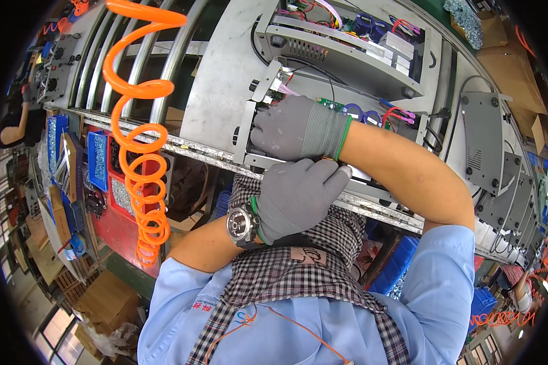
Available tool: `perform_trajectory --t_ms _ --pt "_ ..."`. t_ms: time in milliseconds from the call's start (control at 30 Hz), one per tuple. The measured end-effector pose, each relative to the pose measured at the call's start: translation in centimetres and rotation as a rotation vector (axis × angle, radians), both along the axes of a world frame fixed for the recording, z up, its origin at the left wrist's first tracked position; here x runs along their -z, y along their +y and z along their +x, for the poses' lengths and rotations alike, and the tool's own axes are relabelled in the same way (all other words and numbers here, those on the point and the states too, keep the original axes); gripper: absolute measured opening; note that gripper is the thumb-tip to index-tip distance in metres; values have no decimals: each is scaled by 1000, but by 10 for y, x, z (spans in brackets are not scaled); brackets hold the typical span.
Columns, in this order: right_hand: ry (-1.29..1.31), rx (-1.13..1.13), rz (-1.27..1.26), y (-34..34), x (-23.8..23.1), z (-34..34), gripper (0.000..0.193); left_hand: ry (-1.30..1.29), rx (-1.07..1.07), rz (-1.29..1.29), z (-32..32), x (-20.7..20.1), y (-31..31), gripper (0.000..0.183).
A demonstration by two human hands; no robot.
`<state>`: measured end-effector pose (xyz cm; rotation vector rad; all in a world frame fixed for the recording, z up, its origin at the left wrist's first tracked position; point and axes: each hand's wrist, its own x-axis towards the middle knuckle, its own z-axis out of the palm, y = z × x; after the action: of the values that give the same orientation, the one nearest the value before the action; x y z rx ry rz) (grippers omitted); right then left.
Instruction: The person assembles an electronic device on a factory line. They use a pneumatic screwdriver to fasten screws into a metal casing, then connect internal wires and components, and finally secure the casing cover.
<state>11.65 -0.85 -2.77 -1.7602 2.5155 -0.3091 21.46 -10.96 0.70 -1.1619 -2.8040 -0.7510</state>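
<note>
My right hand (292, 129), in a grey glove with a green-edged cuff, reaches into an open electronic unit, a grey metal chassis (245, 135). Its fingers are curled down behind the end panel, and whatever they grip is hidden. My left hand (301, 198), gloved too and with a wristwatch (240, 225) below it, is at the unit's near edge, just under the right cuff. The left fingers are bent closed; what they hold cannot be made out. Inside the unit, blue capacitors (353, 112) and red wires with purple terminals (400, 115) show to the right of my right wrist.
A second open chassis (347, 58) stands right behind. Several grey units (482, 143) line the conveyor at right. An orange coiled air hose (137, 88) hangs at left before metal rollers (143, 67). Blue (97, 159) and red bins (123, 196) of small parts sit left.
</note>
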Motion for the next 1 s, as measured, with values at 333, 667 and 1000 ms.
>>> perform_trajectory --t_ms 333,667,1000 --pt "-6 -48 -5 0 1 1 16 -13 32 -7 -2 -3 0 41" --pt "-101 40 -52 3 2 0 15 -8 34 -23 -1 -1 -1 40" --pt "9 -23 -19 6 -1 1 15 75 36 37 -2 2 0 29"
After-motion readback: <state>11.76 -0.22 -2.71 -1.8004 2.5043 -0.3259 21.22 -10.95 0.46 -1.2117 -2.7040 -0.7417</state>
